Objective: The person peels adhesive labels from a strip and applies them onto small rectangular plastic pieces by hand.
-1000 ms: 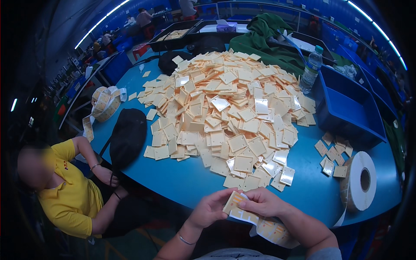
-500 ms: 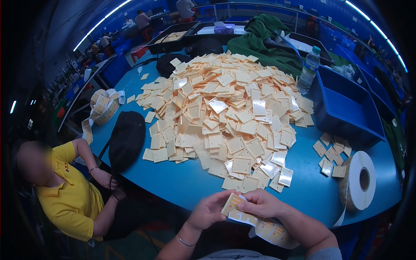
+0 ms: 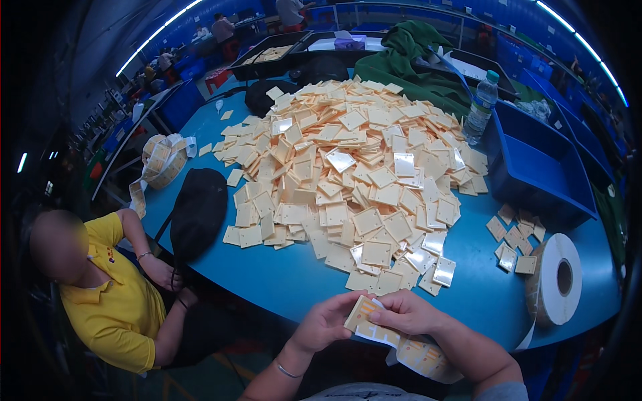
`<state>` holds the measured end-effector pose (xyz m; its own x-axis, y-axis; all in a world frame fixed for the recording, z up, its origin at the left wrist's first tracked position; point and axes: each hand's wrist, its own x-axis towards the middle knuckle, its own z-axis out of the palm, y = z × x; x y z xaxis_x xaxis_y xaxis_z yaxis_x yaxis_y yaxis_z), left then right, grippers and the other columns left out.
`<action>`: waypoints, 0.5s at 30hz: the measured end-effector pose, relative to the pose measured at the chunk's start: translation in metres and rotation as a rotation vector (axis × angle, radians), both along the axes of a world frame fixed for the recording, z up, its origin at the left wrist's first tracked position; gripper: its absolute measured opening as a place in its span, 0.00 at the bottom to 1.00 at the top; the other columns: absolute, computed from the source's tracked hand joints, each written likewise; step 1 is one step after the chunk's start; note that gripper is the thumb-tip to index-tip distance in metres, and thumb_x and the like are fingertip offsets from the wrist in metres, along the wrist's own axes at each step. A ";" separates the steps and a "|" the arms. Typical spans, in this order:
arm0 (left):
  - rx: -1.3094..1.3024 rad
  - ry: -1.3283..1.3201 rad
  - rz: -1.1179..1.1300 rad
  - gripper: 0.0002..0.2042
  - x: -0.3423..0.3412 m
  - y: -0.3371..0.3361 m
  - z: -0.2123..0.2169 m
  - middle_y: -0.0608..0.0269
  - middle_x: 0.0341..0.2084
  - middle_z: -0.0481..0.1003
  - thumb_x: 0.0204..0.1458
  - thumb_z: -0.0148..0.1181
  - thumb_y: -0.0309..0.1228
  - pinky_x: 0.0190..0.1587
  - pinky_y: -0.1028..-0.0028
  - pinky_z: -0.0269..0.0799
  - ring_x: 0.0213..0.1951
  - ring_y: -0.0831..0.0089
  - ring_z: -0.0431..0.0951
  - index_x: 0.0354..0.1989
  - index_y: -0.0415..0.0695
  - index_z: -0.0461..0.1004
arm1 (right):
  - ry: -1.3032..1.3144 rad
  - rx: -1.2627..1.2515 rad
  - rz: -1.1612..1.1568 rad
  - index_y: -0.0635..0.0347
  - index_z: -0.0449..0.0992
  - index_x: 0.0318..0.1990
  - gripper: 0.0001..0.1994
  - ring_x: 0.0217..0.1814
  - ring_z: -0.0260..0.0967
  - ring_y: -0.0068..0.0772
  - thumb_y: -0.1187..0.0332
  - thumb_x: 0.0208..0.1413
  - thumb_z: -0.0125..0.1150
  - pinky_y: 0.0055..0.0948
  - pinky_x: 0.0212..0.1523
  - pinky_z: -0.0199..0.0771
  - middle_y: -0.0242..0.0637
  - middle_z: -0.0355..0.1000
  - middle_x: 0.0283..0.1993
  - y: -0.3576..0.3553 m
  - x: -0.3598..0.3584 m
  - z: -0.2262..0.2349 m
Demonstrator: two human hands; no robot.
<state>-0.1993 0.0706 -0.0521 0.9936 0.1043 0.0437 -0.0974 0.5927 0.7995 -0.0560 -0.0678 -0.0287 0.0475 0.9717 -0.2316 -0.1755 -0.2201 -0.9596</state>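
Note:
Near the table's front edge, my left hand (image 3: 325, 325) is closed around the left side of a small cream plastic plate (image 3: 358, 313). My right hand (image 3: 409, 313) presses its thumb at the plate's right side, gripping a strip of yellow-orange labels (image 3: 424, 358) on white backing. The strip hangs from the fingers and curls down under my right wrist. Fingers cover part of the plate, and I cannot tell how far a label lies on it. Just beyond my hands rises a large heap of similar cream plates (image 3: 354, 174).
On the right stand a label roll (image 3: 558, 284), several loose plates (image 3: 513, 238), a blue bin (image 3: 535, 160) and a water bottle (image 3: 481, 110). Another label roll (image 3: 164, 160) and a black bag (image 3: 197, 212) lie left. A person in a yellow shirt (image 3: 110, 307) sits at the left.
The whole view has shifted slightly. Both hands keep nearly the same hold on the plate and the label strip.

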 end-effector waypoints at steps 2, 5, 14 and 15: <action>-0.010 0.008 0.021 0.34 -0.001 0.000 -0.001 0.49 0.49 0.61 0.37 0.65 0.34 0.54 0.66 0.56 0.52 0.64 0.62 0.52 0.33 0.55 | -0.001 -0.004 0.003 0.64 0.71 0.35 0.14 0.27 0.56 0.11 0.61 0.55 0.48 0.15 0.29 0.60 0.23 0.63 0.23 0.001 0.000 -0.001; -0.011 0.008 0.011 0.35 0.001 0.000 0.000 0.49 0.49 0.61 0.37 0.65 0.34 0.54 0.67 0.56 0.52 0.64 0.62 0.52 0.33 0.55 | -0.003 -0.004 -0.004 0.64 0.71 0.35 0.14 0.27 0.56 0.11 0.61 0.55 0.47 0.15 0.29 0.60 0.23 0.63 0.23 0.000 0.000 0.000; 0.019 -0.022 -0.025 0.33 0.001 0.001 -0.001 0.52 0.51 0.60 0.40 0.62 0.34 0.56 0.67 0.53 0.54 0.64 0.59 0.54 0.34 0.54 | 0.008 0.007 -0.019 0.63 0.72 0.37 0.14 0.28 0.57 0.11 0.61 0.55 0.48 0.16 0.31 0.61 0.24 0.65 0.24 0.000 0.000 0.002; 0.022 -0.019 -0.022 0.33 0.001 0.001 -0.001 0.52 0.51 0.60 0.40 0.62 0.34 0.56 0.67 0.53 0.54 0.64 0.59 0.54 0.34 0.54 | 0.001 0.007 -0.014 0.63 0.72 0.38 0.14 0.28 0.57 0.11 0.60 0.54 0.48 0.16 0.32 0.61 0.25 0.65 0.24 0.000 0.000 0.002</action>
